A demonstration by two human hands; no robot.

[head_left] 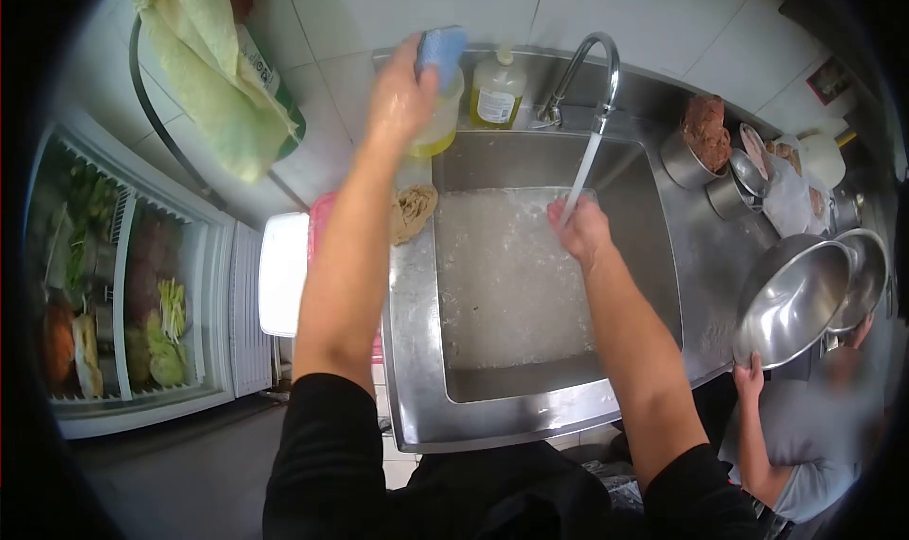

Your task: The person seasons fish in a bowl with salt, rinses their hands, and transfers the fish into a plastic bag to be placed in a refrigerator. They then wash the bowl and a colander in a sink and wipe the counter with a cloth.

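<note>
My left hand (402,95) is raised at the back left of the sink, its fingers closed on a blue sponge (442,52) above a container of yellow liquid (437,128). My right hand (580,226) is over the sink under the running faucet (611,76), and water falls on it. Its fingers look bent, and whether they grip anything is unclear. Cloudy water stands in the steel sink (559,398). A soap bottle (499,90) is behind the sink.
A co-worker (805,426) at the right holds steel bowls (793,299). Metal containers (689,159) stand on the right counter. A brown cloth (414,213) lies by the sink's left rim. An open-lidded cooler (232,303) and a hanging cloth (199,67) are at the left.
</note>
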